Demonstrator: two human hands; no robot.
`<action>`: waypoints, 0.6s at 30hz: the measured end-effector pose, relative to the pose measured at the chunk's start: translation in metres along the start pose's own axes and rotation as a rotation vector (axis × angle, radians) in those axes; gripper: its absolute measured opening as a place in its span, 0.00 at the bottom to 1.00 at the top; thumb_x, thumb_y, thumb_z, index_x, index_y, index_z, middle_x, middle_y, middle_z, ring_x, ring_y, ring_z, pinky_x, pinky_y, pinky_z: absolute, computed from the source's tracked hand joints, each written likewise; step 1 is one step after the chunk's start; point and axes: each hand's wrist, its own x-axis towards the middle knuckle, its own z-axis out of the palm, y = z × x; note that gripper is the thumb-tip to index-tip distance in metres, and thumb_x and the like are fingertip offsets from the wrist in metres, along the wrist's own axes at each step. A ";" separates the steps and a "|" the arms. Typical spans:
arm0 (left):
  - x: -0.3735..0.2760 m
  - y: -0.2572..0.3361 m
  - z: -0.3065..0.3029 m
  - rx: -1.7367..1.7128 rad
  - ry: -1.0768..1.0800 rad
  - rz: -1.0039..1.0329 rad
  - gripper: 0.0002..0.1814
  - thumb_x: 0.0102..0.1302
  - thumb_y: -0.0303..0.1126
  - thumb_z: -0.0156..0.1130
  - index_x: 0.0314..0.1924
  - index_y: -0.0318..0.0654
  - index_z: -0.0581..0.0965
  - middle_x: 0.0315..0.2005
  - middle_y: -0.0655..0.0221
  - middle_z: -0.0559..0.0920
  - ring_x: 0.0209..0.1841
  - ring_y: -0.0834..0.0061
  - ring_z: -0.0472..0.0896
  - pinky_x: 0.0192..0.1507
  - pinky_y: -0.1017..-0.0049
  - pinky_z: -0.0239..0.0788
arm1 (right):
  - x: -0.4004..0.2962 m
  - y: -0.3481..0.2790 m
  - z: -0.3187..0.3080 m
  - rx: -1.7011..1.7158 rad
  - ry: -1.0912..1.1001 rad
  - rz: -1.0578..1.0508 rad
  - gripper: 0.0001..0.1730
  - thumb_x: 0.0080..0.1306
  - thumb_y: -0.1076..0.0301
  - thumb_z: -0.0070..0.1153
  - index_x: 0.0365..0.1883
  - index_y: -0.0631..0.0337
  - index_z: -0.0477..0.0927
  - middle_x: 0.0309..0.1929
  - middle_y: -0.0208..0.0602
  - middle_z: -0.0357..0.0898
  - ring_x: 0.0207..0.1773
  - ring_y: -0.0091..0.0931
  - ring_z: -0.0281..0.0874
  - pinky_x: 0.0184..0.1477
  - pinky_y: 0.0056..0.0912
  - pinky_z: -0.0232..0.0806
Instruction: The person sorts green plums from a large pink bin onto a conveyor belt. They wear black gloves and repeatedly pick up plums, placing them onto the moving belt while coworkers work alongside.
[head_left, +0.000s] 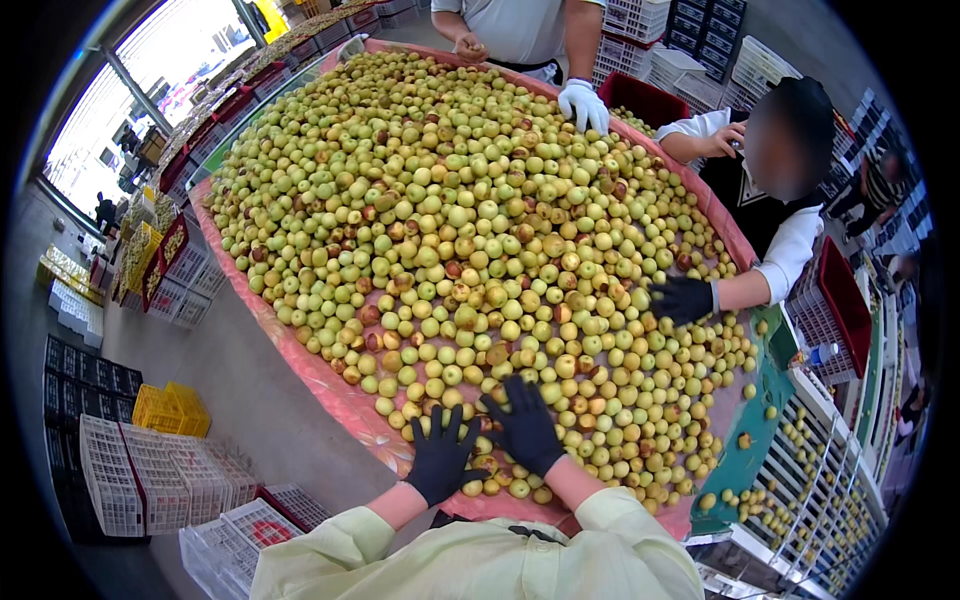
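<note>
A great heap of round yellow-green fruits (450, 217), many with reddish-brown patches, covers a table lined with pink patterned cloth (300, 375). They look like jujubes. My left hand (442, 454), in a black glove, lies with spread fingers at the near edge of the heap. Just right of it, my right hand (525, 427), also black-gloved, rests on the fruits with its fingers apart. Neither hand is closed around a fruit, as far as shows; what lies beneath the palms is hidden.
A co-worker's black-gloved hand (682, 300) touches the heap at the right; another's white-gloved hand (583, 105) is at the far edge. A slatted roller conveyor (787, 480) carrying fruits adjoins the table's right corner. White crates (169, 472) and a yellow crate (172, 409) stand on the floor at left.
</note>
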 end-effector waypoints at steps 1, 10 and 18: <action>-0.007 0.000 0.001 -0.021 -0.019 0.036 0.50 0.57 0.66 0.63 0.73 0.49 0.62 0.72 0.49 0.58 0.70 0.33 0.55 0.63 0.27 0.43 | -0.003 0.009 -0.006 -0.033 -0.003 0.017 0.37 0.61 0.47 0.63 0.67 0.49 0.72 0.73 0.54 0.58 0.77 0.52 0.51 0.75 0.58 0.45; 0.102 -0.136 -0.034 -0.004 0.257 -0.085 0.50 0.60 0.58 0.66 0.75 0.44 0.57 0.72 0.49 0.58 0.73 0.42 0.56 0.69 0.39 0.48 | -0.086 0.096 -0.056 -0.355 0.003 0.509 0.39 0.65 0.50 0.57 0.72 0.52 0.64 0.76 0.47 0.56 0.78 0.49 0.49 0.77 0.60 0.37; 0.254 -0.075 -0.008 0.033 0.339 -0.519 0.50 0.63 0.73 0.48 0.77 0.52 0.53 0.76 0.49 0.52 0.74 0.34 0.50 0.69 0.31 0.34 | -0.188 0.158 -0.080 -0.482 0.231 0.824 0.35 0.67 0.57 0.57 0.71 0.57 0.64 0.77 0.49 0.53 0.80 0.47 0.45 0.77 0.58 0.38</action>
